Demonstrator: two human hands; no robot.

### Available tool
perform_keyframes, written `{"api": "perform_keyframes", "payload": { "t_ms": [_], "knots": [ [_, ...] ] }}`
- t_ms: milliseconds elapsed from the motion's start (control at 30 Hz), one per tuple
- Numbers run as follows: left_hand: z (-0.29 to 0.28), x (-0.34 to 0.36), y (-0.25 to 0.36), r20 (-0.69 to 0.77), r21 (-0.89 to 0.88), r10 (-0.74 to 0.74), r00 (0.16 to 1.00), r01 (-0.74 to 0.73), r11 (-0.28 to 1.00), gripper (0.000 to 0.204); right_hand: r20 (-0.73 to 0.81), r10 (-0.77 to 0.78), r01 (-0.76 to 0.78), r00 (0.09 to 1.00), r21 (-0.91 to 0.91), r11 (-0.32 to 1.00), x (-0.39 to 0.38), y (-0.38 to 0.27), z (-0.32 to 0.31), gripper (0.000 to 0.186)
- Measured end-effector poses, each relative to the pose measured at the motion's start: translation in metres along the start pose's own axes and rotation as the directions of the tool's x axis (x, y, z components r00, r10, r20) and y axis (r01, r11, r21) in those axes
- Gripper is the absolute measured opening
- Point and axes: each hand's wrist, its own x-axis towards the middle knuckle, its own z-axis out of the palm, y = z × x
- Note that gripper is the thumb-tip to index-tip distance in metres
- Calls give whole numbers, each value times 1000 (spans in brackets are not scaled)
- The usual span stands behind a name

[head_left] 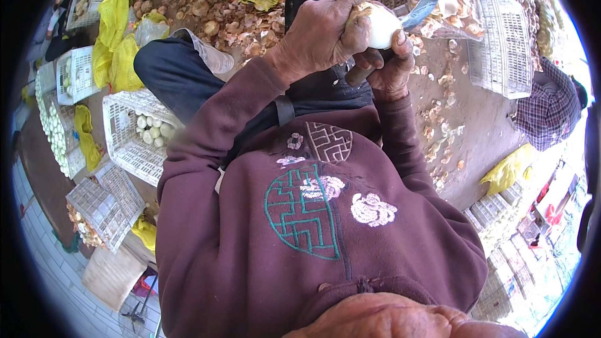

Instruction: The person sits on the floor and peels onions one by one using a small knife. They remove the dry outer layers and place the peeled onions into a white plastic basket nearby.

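Above my lap, my left hand [325,31] wraps round a mostly peeled white onion [383,27]. Some brown skin clings to the onion's side near my left fingers. My right hand [392,70] is closed on the dark handle of a knife [427,4]. The knife's curved grey blade rises up and to the right, close beside the onion. My right thumb presses near the onion's lower right edge. Part of the handle is hidden under my fingers.
At left, a white plastic crate [125,141] holds several peeled onions [152,126]. Unpeeled onions [199,7] and skins cover the floor ahead, near yellow mesh bags [113,22]. Another white crate [504,47] stands at right, near a person in a plaid shirt [544,109].
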Motion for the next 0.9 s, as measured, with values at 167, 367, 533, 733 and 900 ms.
{"api": "perform_keyframes", "payload": {
  "t_ms": [167, 367, 533, 733, 900],
  "knots": [
    [5, -3, -1, -30, 3, -45, 999, 45, 999, 27, 68, 10, -15, 998, 86, 996, 4, 2, -6, 69],
    [7, 3, 9, -165, -90, -153, 974, 139, 986, 18, 202, 47, -108, 978, 303, 947, 12, -3, -15, 69],
    [13, 2, 7, -381, -27, -12, 924, 2, 1000, 19, 97, 93, -114, 991, 235, 965, 17, -24, -21, 62],
    [20, -15, 10, -264, 38, 52, 963, -44, 998, 33, -325, 13, -103, 946, -260, 960, -25, -18, 1, 41],
    [-6, -11, -5, 16, -70, 20, 1000, -19, 997, 60, -261, 15, -142, 965, -479, 866, -24, -45, -9, 48]
  ]
}}
